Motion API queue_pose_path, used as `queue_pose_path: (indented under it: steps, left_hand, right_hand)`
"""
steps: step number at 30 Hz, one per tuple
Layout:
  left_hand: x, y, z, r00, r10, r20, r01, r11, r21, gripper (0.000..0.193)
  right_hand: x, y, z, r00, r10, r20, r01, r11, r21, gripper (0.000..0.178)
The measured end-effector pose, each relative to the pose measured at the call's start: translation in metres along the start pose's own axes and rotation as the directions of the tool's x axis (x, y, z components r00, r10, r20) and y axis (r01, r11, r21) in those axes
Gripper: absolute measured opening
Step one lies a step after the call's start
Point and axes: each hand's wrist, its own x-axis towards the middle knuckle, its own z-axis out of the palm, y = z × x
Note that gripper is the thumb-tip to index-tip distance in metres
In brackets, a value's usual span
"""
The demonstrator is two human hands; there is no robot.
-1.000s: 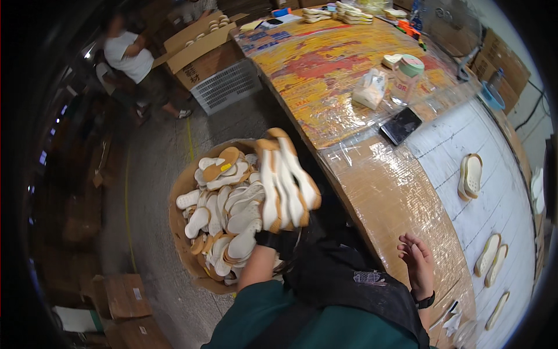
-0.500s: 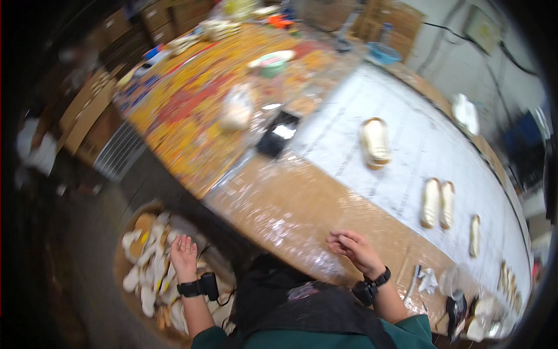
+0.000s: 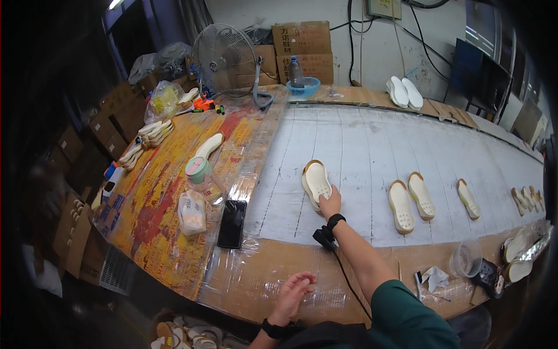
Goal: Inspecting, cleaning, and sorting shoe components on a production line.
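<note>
Right grip (image 3: 330,202) has reached a sole (image 3: 316,178); cartons (image 3: 303,38) bear dark lettering.

A pale wall (image 3: 375,58), marked in places, stands behind the wide table (image 3: 133,209), whose left part is red and yellow. Dark cables (image 3: 350,46) hang on this wall, beside a greenish box (image 3: 383,8). Windows (image 3: 485,26) are at the upper right. At the upper left one bright lamp (image 3: 114,4) is visible, but the corner below, with cardboard boxes (image 3: 104,131), is rather dark.
</note>
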Motion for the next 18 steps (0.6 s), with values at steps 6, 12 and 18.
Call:
queue_pose_path:
  steps: [6,12,18]
  left_hand:
    - [-0.001,0.002,-0.020,0.995,0.034,-0.091,-0.029,0.998,0.050,0.021]
    - [0.012,0.024,0.017,0.930,0.313,-0.195,-0.314,0.949,0.024,0.044]
    - [-0.010,0.029,0.029,0.941,0.338,-0.013,-0.333,0.919,-0.213,0.041]
  right_hand:
    - [-0.046,-0.028,-0.051,0.637,0.105,0.764,-0.720,0.435,0.541,0.058]
    - [-0.162,-0.067,-0.154,0.402,-0.179,0.898,-0.850,0.292,0.438,0.060]
    - [-0.210,-0.060,-0.189,0.445,-0.167,0.880,-0.877,0.116,0.466,0.060]
